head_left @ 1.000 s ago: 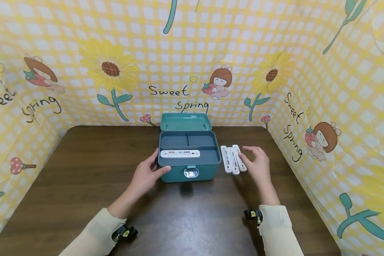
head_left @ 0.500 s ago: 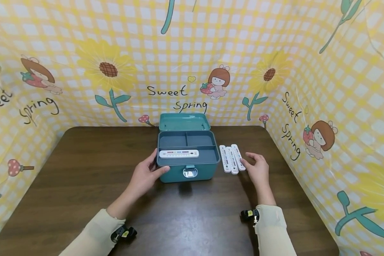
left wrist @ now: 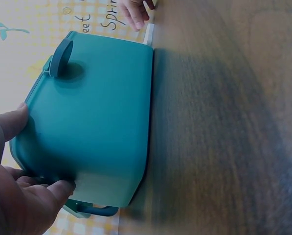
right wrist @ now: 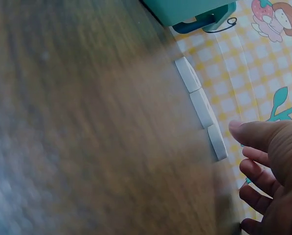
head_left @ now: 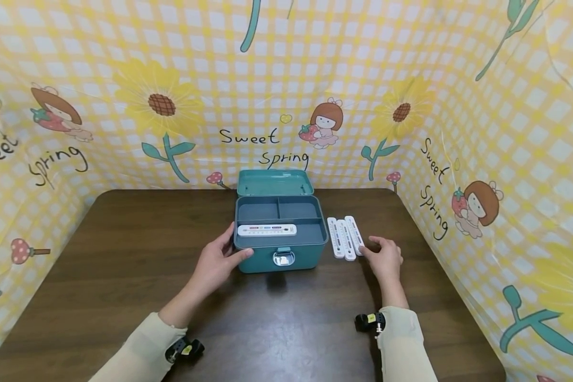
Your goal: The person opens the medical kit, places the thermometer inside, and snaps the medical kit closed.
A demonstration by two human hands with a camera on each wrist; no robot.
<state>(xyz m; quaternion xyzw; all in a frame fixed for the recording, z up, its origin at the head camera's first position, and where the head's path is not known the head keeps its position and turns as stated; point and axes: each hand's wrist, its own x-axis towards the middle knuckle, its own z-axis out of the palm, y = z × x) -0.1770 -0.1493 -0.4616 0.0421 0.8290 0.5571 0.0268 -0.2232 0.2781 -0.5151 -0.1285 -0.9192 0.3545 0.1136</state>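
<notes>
A teal storage box (head_left: 258, 261) stands on the table, its lid (head_left: 275, 183) tipped back. My left hand (head_left: 216, 260) grips its left front corner, thumb on the front and fingers along the side. One white thermometer (head_left: 267, 230) lies lengthwise in the front compartment. Three more lie side by side to the box's right: a left one (head_left: 336, 239), a middle one (head_left: 346, 240) and a right one (head_left: 354, 236). My right hand (head_left: 384, 261) is at the right thermometer's near end, thumb foremost, fingers loosely bent, holding nothing. Whether the thumb touches it, I cannot tell.
Two back compartments (head_left: 298, 208) sit behind the front one, split by a divider. A metal latch (head_left: 284, 258) is on the box's front. A yellow checked cloth (head_left: 186, 32) walls in the brown table (head_left: 138, 254) at the back and sides.
My right hand has drawn back from beside the right thermometer toward its near end, its fingers now more bent. The left hand still holds the box; the thermometers lie as before.
</notes>
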